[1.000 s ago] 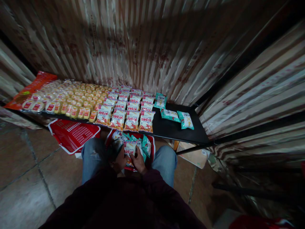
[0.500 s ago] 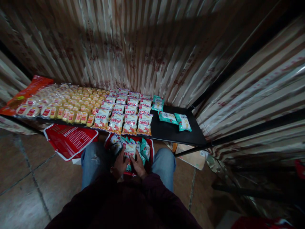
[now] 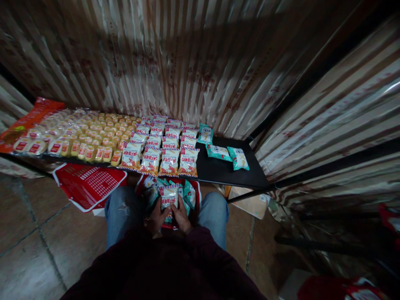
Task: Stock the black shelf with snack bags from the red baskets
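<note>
A white and orange snack bag [image 3: 169,197] with a striped top edge is held between both hands, over a red basket [image 3: 198,196] of green and white packets. My left hand [image 3: 157,216] is closed on the bag's left side. On its lower right side, my right hand [image 3: 181,216] grips it too. Matching bags [image 3: 169,161] stand in rows on the black shelf [image 3: 225,171] just beyond. To their right lie three green packets [image 3: 240,158]. Small yellow wrapped cakes [image 3: 90,153] fill the shelf's left part.
An orange package [image 3: 34,114] lies at the shelf's far left end. Below the shelf, a second red basket [image 3: 90,183] tilts beside my left knee. Flattened cardboard [image 3: 248,202] rests on the floor at right. Black frame bars and striped sheeting surround the shelf.
The view has shifted slightly. Both hands still hold the bag, whose front now faces up a little more clearly.
</note>
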`<state>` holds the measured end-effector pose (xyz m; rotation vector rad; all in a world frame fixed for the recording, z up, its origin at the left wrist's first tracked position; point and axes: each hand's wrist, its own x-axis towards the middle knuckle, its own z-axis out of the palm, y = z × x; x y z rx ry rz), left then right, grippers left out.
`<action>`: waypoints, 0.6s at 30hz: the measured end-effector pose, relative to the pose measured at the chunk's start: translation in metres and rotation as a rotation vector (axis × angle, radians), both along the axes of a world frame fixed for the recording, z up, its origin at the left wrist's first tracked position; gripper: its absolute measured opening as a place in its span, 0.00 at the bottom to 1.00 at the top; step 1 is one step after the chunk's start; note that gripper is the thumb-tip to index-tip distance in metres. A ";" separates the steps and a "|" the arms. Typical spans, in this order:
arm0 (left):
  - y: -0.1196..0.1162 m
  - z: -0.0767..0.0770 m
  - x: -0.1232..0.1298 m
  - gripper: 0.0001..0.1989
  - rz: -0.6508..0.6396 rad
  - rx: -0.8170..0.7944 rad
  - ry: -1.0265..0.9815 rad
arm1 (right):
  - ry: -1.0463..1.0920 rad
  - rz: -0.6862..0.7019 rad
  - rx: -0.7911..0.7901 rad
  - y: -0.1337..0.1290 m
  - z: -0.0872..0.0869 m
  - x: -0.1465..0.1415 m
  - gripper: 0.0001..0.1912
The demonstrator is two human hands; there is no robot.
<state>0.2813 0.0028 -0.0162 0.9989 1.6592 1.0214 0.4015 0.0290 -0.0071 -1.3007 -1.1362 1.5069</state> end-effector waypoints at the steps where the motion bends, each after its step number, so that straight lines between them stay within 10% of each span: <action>1: 0.000 0.002 0.000 0.31 -0.018 -0.002 -0.030 | 0.005 -0.008 0.000 0.000 0.002 0.000 0.31; 18: -0.006 0.015 -0.003 0.27 -0.012 -0.062 -0.135 | 0.092 -0.101 -0.068 0.003 0.009 -0.003 0.31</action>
